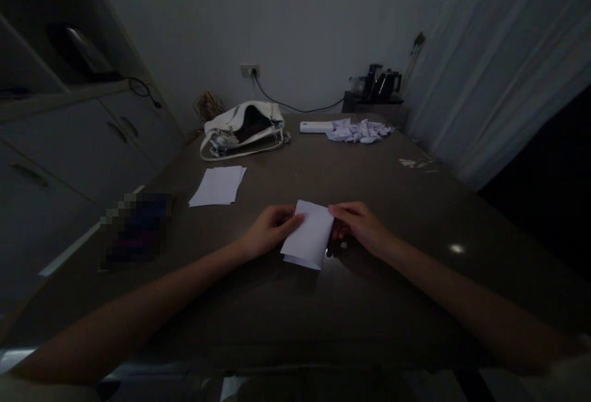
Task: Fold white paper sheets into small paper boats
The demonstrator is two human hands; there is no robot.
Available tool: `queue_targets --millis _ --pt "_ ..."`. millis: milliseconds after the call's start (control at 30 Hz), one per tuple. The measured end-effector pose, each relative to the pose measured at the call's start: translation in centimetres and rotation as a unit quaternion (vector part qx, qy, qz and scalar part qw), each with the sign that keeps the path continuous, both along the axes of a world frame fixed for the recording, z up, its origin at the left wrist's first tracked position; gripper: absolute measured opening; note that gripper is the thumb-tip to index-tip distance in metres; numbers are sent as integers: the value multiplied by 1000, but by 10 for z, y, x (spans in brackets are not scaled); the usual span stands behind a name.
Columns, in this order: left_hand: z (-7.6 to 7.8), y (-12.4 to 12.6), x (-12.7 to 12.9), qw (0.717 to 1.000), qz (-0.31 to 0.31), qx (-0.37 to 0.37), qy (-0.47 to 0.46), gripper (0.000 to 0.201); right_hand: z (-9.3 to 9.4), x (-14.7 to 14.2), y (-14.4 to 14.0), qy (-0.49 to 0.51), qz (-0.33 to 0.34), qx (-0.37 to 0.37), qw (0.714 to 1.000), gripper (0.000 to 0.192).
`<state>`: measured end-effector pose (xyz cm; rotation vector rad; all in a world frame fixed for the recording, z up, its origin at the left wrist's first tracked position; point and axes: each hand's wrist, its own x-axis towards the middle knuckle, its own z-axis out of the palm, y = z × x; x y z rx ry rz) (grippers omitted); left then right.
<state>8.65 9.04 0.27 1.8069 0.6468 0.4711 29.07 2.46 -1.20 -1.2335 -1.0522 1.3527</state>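
A folded sheet of white paper point(308, 236) is held between my two hands above the dark table, its lower edges slightly apart. My left hand point(272, 229) grips its left edge, thumb on top and fingers underneath. At the upper right corner, my right hand point(357, 223) pinches the paper between thumb and fingers. To the left, beyond my left hand, lies a small stack of white paper sheets point(218, 186). At the far side of the table is a pile of folded white paper pieces point(357, 130).
A white handbag point(244, 125) rests at the back left, and a white oblong object point(316, 127) touches the paper pile. A blurred-out dark item point(138, 226) lies at the left. An electric kettle point(388, 85) stands behind the table, near a curtain point(489, 69).
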Motion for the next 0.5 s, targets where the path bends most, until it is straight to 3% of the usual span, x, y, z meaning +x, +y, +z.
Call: queue_targets --millis 100,267,500 --pt "-1 -4 2 1000 17 -11 -7 40 0 0 0 22 -6 4 1000 35" --pt "-4 -5 2 998 45 -21 -25 44 1 -5 -4 28 73 -48 996 45" --pt "-5 -4 2 998 50 -16 -22 42 -2 -8 -5 -37 69 -12 997 48"
